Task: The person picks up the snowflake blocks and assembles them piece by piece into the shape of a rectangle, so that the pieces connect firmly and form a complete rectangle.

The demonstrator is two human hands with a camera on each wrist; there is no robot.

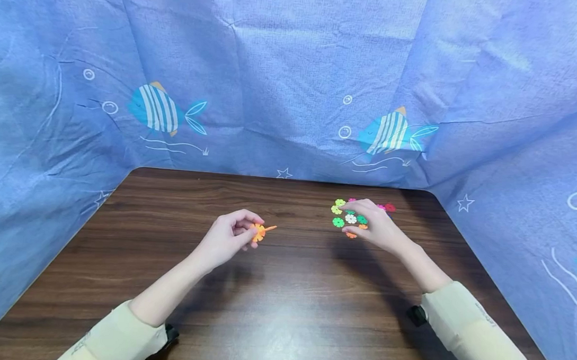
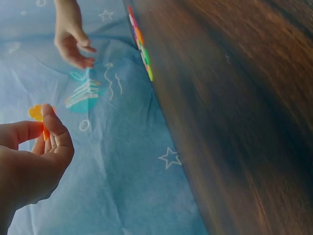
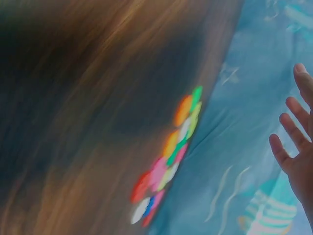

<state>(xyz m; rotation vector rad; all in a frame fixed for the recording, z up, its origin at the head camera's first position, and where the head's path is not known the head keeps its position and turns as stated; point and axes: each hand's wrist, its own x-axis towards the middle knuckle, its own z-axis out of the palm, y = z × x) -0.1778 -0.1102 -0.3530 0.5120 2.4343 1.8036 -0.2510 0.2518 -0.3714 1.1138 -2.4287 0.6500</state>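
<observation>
Left sleeve [image 1: 113,335]: pale, to the left of the disc cluster [image 1: 351,218] and nearer to you than it.
Left printed fish [image 1: 159,109]: striped, on the blue curtain [image 1: 283,58], beyond the cluster and to its left.
Left hand [image 1: 222,238]: yours, raised above the table [image 1: 284,301] to the left of the cluster; your thumb and fingers are brought together in a pinch on the orange pieces [image 1: 259,233].
Orange pieces: at your left fingertips, left of the cluster; one notched disc shows its face, and a narrow part juts from it toward the cluster. You cannot tell how the two meet.
Disc cluster: flat on the wood-grained table, with a yellow disc [image 1: 336,209] and a bright green disc [image 1: 338,222] at its left side, and a red disc [image 1: 390,207] at its right.
Right hand [image 1: 375,225]: yours, raised over the cluster, hiding part of it from the head view; thumb and fingers stand well apart, with nothing between them.
Right printed fish [image 1: 387,133]: striped, on the curtain beyond the cluster.
Right sleeve [image 1: 469,319]: pale, to the right of the cluster and nearer to you.
</observation>
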